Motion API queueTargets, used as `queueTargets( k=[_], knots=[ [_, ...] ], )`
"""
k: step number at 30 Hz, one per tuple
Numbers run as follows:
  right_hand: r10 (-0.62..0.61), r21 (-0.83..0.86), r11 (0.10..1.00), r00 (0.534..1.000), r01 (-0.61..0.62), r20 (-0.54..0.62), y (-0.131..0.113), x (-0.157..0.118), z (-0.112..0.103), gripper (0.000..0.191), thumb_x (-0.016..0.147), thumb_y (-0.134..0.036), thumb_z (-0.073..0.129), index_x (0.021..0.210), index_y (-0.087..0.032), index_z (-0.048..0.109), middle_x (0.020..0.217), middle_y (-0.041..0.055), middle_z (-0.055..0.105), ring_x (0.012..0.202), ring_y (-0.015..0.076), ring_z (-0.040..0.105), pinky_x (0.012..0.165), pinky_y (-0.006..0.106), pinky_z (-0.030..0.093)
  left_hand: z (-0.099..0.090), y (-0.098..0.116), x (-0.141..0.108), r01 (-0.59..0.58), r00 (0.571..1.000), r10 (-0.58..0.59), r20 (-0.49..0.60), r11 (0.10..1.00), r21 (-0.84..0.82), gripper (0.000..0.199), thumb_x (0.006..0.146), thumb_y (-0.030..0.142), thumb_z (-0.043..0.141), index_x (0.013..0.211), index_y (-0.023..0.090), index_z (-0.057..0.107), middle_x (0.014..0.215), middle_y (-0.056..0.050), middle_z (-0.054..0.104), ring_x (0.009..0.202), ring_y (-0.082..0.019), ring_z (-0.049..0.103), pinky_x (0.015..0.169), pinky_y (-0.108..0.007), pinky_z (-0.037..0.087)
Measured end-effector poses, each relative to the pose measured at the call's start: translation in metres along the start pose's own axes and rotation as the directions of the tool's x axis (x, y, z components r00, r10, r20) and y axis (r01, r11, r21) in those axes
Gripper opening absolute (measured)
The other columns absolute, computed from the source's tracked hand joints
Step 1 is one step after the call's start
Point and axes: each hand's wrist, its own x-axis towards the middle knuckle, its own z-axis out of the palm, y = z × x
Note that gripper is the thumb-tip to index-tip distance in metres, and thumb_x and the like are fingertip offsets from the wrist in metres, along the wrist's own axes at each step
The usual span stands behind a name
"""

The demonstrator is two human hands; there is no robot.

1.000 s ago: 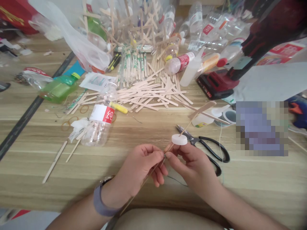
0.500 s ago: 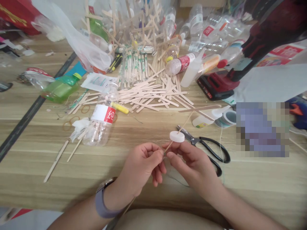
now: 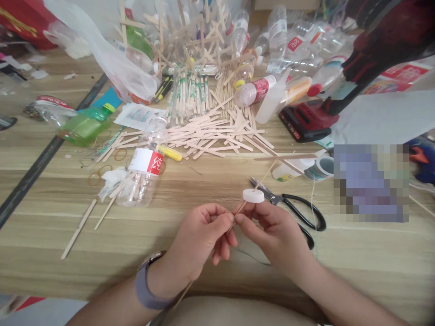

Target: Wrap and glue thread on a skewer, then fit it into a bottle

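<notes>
My left hand (image 3: pixel 207 231), closed in a pinch, holds a thin bamboo skewer (image 3: pixel 265 175) whose lower part runs back under my wrist. The thumb and forefinger of my right hand (image 3: pixel 273 231) close on the same skewer, right beside the left fingertips. Just above my right fingers the skewer passes through a white bottle cap (image 3: pixel 253 196). Crossed wooden craft sticks (image 3: pixel 288 157) sit at its far end. A thin dark thread (image 3: pixel 253 258) trails below my hands; its upper end is hidden by the fingers. Black-handled scissors (image 3: pixel 294 206) lie behind my right hand.
A clear bottle (image 3: pixel 144 167) with sticks inside stands left of centre. Loose craft sticks (image 3: pixel 217 136) are piled farther back. A red cordless drill (image 3: pixel 312 120), a glue bottle (image 3: pixel 283 171) and a thread spool (image 3: pixel 319 168) are at right. A green bottle (image 3: pixel 84 127) lies at left.
The cap and crossed sticks have shifted slightly right and down, and the sticks have turned a little. My fingertips have come closer together on the skewer.
</notes>
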Motion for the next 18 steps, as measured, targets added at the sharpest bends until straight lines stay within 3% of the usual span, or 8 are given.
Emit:
queueTargets(
  k=[10,18],
  knots=[
    [0.006,-0.001,1.000,0.999,-0.006,0.039,-0.0025,0.0019,-0.0030,0.016,0.087,-0.027,0.054,0.074,-0.021,0.060,0.067,0.0011,0.065,0.063,0.0139,0.058,0.060,0.026,0.048,0.0007,-0.0004,-0.0002,-0.007,1.000,0.008,0.009,0.994,-0.105,0.018,0.074,0.031,0.055,0.064,0.015,0.056,0.052,0.001,0.061,0.034,-0.005,0.046,0.031,-0.014,0.032],
    [0.001,-0.041,0.999,0.999,0.001,0.043,-0.0050,0.0022,-0.0034,0.018,0.087,-0.027,0.053,0.072,-0.020,0.059,0.066,0.0009,0.064,0.062,0.0136,0.059,0.060,0.025,0.048,0.0003,-0.0001,-0.0008,0.008,1.000,-0.007,0.015,0.996,-0.088,0.018,0.072,0.031,0.061,0.064,0.016,0.054,0.051,0.002,0.060,0.033,-0.004,0.043,0.029,-0.013,0.028]
  ],
)
